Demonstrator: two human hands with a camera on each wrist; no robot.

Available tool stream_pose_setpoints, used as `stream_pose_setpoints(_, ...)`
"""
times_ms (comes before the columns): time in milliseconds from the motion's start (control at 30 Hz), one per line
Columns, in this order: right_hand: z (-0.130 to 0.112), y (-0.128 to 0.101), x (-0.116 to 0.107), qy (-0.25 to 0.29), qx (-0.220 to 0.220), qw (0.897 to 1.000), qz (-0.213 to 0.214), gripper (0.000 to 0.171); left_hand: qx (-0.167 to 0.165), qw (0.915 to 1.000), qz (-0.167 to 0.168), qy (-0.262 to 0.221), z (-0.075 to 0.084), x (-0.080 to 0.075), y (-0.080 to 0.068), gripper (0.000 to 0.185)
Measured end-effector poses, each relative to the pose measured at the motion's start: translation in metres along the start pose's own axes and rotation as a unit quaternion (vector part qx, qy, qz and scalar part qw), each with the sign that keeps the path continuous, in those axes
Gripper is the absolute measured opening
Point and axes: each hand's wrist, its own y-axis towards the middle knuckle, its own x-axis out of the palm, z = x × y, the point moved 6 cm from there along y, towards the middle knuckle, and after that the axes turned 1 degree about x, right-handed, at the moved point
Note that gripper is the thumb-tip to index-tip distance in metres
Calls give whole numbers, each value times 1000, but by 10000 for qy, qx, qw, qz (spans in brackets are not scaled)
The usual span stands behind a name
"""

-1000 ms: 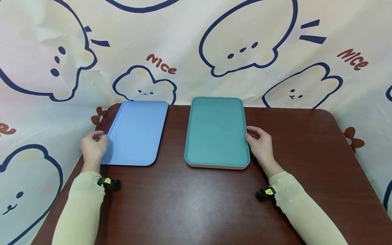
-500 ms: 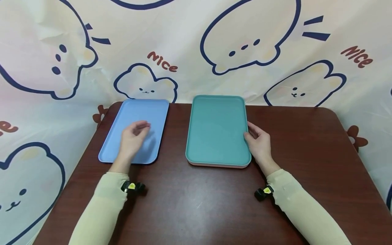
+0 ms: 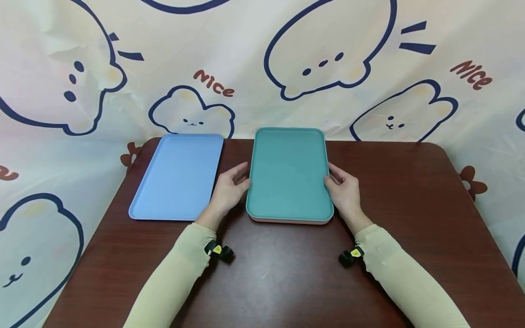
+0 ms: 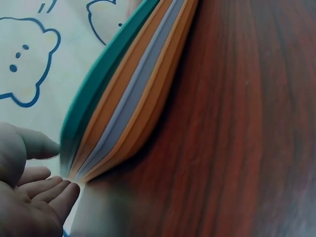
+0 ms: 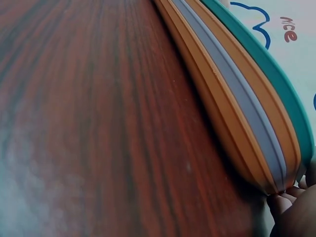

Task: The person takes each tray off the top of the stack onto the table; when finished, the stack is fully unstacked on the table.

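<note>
The left hand [image 3: 228, 190] rests open-fingered against the left edge of a stack of trays [image 3: 288, 175] topped by a green one. The right hand [image 3: 343, 190] touches the stack's right edge, its fingers loosely bent. The stack sits mid-table [image 3: 410, 205]. A blue tray [image 3: 177, 176] lies just left.

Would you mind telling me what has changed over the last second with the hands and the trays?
The left hand let go of the blue tray, crossed rightward over it, and now sits at the left edge of the green tray, fingers relaxed by the stack's rim. The right hand stayed at the stack's right edge. Both trays and the table kept their places.
</note>
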Motion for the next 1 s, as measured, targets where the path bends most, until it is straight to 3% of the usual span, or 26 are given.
stream_pose_setpoints(100, 0, 0, 1, -8, 52, 10000, -16, 42, 57, 9999, -115, 9, 2, 6, -1, 55)
stream_pose_setpoints(200, 0, -1, 2, 31, 89, 9999, -45, 43, 102, 9998, -199, 7, 15, 8, -7, 55)
stream_pose_setpoints(333, -2, -2, 5, 106, 50, 9999, -90, 43, 56, 9996, -169, 216, 13, 5, -8, 54)
stream_pose_setpoints(433, -4, -3, 10, 165, -10, 9998, -126, 44, 42, 9993, -75, 370, -1, 0, -3, 54)
stream_pose_setpoints(667, -7, -2, 29, 246, 13, 9996, -170, 43, 102, 9994, 52, 315, -6, -16, -3, 54)
stream_pose_setpoints(1000, -17, -8, 61, 477, -14, 9980, -409, 44, -130, 9992, 129, 347, -17, -44, -10, 52)
